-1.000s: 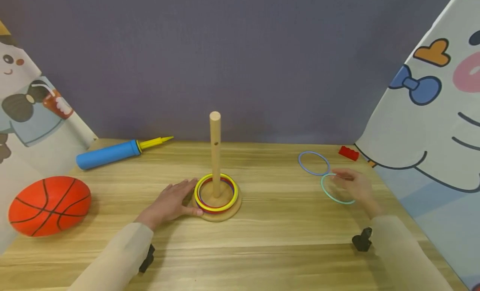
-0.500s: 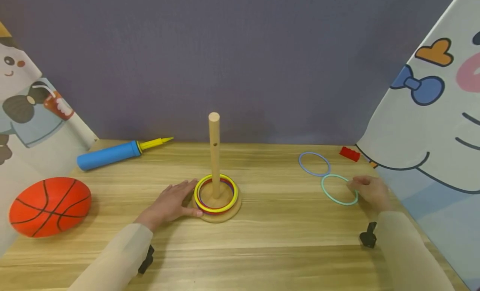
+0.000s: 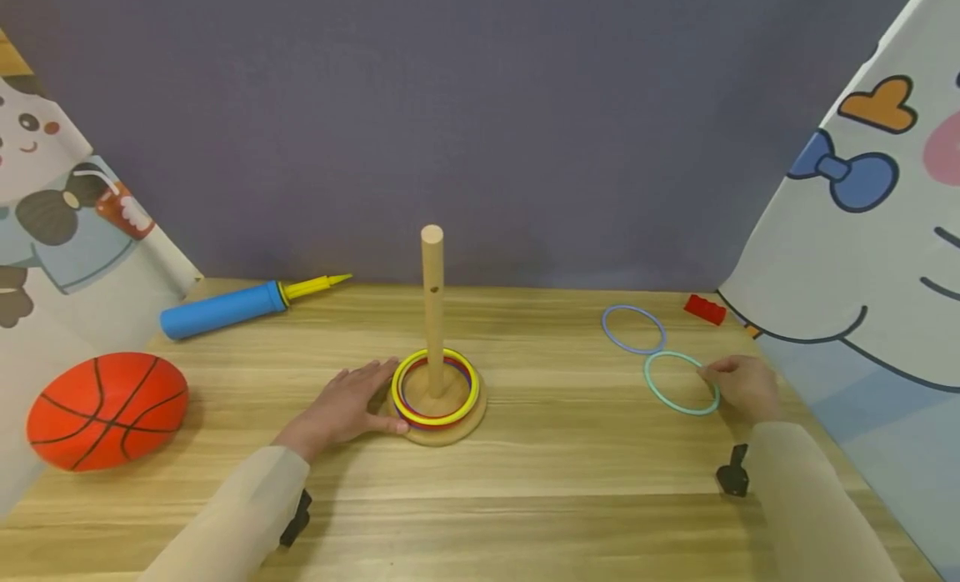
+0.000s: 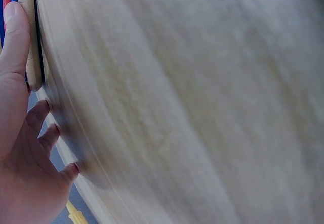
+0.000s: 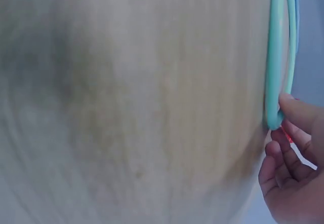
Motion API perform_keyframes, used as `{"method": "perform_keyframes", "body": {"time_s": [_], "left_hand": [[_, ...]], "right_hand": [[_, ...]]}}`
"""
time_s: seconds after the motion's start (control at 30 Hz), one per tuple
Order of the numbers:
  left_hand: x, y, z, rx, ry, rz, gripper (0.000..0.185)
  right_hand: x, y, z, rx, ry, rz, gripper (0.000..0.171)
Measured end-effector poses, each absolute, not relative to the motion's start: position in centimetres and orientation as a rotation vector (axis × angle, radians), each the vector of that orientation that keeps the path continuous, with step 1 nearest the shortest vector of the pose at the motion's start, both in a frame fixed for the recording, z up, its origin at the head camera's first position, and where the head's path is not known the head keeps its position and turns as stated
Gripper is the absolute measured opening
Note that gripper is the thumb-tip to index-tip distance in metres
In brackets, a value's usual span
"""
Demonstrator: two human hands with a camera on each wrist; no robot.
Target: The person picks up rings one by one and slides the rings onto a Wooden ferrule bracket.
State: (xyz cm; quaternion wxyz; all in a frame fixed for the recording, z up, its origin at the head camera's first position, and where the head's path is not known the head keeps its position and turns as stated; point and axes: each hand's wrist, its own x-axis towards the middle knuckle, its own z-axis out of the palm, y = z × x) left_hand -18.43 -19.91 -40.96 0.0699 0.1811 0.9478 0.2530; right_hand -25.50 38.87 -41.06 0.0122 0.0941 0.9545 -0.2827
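A wooden peg [image 3: 432, 307] stands upright on a round wooden base [image 3: 450, 437]. Yellow [image 3: 474, 394], red and blue rings are stacked around its foot. My left hand [image 3: 341, 407] lies at the left side of this base, thumb at its front edge and fingers extended behind; in the left wrist view the thumb [image 4: 15, 41] touches the base and ring edges. Far to the right, my right hand [image 3: 742, 386] pinches the right edge of a mint-green ring [image 3: 682, 409] between thumb and fingers. The right wrist view shows that ring [image 5: 274, 57] low over the wooden surface.
A blue ring [image 3: 633, 350] lies just behind the mint-green one, with a red toy brick [image 3: 705, 309] beyond. On the left are a red basketball-patterned ball [image 3: 108, 411] and a blue hand pump [image 3: 225, 310] with a yellow nozzle. Printed panels flank the wooden table [image 3: 525, 515].
My right hand has drawn back from over the mint-green ring to its right edge and now pinches it there. My left hand stays at the base.
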Motion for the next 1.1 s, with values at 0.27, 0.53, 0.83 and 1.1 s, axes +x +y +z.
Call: {"method": "perform_keyframes", "body": {"time_s": [0.27, 0.53, 0.83, 1.1], "left_hand": [[-18.3, -19.9, -40.8, 0.547, 2.865, 0.743, 0.104], [-18.4, -19.9, -40.8, 0.548, 2.86, 0.743, 0.104], [-18.4, -19.9, -40.8, 0.56, 2.876, 0.728, 0.105], [-18.4, -19.9, -40.8, 0.557, 2.868, 0.73, 0.104]], "right_hand": [[-25.8, 38.3, -40.3, 0.075, 3.115, -0.814, 0.036], [-25.9, 37.8, -39.2, -0.076, 3.199, -0.735, 0.033], [-25.2, 34.5, -35.0, -0.299, 3.255, -0.715, 0.035], [-24.7, 30.9, -31.3, -0.33, 3.22, -0.811, 0.039]]}}
